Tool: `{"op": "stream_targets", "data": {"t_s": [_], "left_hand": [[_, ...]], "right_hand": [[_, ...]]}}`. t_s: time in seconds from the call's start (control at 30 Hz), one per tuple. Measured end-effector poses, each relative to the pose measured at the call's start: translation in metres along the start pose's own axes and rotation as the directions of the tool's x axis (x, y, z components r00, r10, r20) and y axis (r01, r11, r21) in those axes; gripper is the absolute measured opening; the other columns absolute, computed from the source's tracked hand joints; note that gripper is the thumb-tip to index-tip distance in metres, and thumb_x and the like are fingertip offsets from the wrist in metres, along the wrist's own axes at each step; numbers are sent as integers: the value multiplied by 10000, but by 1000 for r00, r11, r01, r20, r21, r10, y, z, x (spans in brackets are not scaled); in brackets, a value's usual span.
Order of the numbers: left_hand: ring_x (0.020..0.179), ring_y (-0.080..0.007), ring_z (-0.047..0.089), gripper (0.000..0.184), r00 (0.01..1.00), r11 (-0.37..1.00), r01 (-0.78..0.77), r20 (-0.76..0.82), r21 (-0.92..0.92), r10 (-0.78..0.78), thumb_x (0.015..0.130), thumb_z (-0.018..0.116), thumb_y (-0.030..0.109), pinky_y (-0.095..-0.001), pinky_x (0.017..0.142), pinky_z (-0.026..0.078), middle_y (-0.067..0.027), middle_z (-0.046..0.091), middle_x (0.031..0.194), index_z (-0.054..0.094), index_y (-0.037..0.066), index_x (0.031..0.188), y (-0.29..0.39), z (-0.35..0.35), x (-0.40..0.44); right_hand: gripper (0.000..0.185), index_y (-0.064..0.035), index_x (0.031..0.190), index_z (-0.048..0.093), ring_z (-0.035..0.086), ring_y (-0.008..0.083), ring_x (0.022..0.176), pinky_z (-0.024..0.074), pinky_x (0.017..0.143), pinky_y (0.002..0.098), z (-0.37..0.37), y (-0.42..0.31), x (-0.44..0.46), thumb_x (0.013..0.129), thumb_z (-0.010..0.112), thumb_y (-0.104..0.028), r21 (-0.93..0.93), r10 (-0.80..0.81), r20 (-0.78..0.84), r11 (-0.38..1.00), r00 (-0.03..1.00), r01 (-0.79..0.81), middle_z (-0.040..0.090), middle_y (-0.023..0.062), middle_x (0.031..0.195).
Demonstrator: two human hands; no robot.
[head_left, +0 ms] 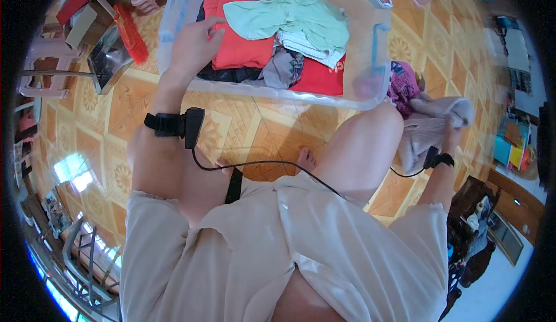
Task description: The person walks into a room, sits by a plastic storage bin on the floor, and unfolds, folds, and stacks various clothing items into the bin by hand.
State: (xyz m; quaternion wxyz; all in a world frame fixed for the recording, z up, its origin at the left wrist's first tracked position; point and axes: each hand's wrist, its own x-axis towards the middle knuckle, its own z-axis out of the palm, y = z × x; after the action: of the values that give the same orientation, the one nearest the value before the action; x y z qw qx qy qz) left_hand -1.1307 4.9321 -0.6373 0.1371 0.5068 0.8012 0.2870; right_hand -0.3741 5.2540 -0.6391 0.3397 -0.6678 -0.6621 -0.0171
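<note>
A clear plastic bin (366, 84) holds a red folded garment (243, 46), a mint green cloth (289, 15), a white cloth, a grey garment (282, 68) and another red garment (321, 77). My left hand (200, 42) is over the bin's left side, beside the red folded garment, its thumb and fingers slightly apart and holding nothing. At the right, my right hand (454, 126) grips a greyish-beige cloth (420, 139) that hangs down near the floor. A purple patterned garment (403, 84) lies between that cloth and the bin.
Pink plastic stools (49, 70) stand at the left and along the top edge. A red brush (131, 35) and a dustpan (110, 58) are left of the bin. Cables run from bands on both my wrists. Dark furniture is at the lower right.
</note>
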Motion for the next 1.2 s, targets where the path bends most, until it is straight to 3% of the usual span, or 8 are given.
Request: {"op": "stream_targets", "data": {"t_s": [0.07,0.17,0.3,0.5,0.7,0.87,1.03,1.2], "left_hand": [[612,-240,591,324,1000,999,-30,6,27,30,957,684,226,-392,618,480,-158,646,726,724,87,1247,-2,1,-1],[610,-234,593,326,999,999,-29,18,25,29,952,688,224,-394,610,474,-150,649,727,726,89,1247,-5,2,-1],[612,-245,605,331,998,998,-66,1,0,66,949,691,232,-398,610,481,-160,654,730,724,87,1245,-3,4,-3],[982,-355,702,319,987,992,-49,155,113,32,934,666,284,-472,857,556,-173,742,973,736,110,1192,16,-12,-9],[1027,-342,697,338,967,989,-11,254,150,-28,930,673,317,-456,892,554,-152,743,1040,735,99,1182,17,-23,-30],[988,-334,710,334,974,992,-25,225,120,-3,929,678,310,-458,871,562,-142,748,989,732,100,1183,14,-29,-39],[1011,-334,706,324,962,994,-16,274,113,-16,937,667,300,-458,890,558,-144,747,1031,725,112,1195,12,-39,-43],[1029,-346,702,316,961,991,-32,278,133,-7,927,678,295,-466,899,556,-154,745,1039,728,116,1183,7,-34,-39]], "right_hand": [[563,48,1247,676,666,288,1120,494,984,435,20,15,-6,895,784,-377,-349,395,446,903,803,-251,730,144,1199],[572,8,1303,670,688,236,1132,510,989,379,54,-18,15,897,783,-379,-339,112,446,939,888,52,731,175,1222],[349,-27,1256,696,692,146,980,534,888,306,93,-219,-1,974,705,-233,473,-306,541,881,783,18,755,99,1090],[373,-146,1257,707,720,297,995,556,877,417,141,-446,-95,957,683,-366,416,-555,831,659,31,627,757,119,1059],[583,-195,1434,567,652,338,1191,518,983,510,239,-495,-174,907,716,-396,303,-647,762,353,-3,885,676,129,1315],[640,-210,1444,542,649,342,1219,497,1000,542,290,-514,-208,835,730,-268,42,-563,755,554,337,832,667,122,1332],[267,-139,1051,753,705,366,1040,556,884,493,263,-504,-192,828,659,-251,253,-589,791,559,164,789,748,155,1066],[312,-136,1105,744,709,385,983,560,838,492,208,-489,-173,871,660,-324,365,-570,821,487,-29,793,750,154,997]]}}
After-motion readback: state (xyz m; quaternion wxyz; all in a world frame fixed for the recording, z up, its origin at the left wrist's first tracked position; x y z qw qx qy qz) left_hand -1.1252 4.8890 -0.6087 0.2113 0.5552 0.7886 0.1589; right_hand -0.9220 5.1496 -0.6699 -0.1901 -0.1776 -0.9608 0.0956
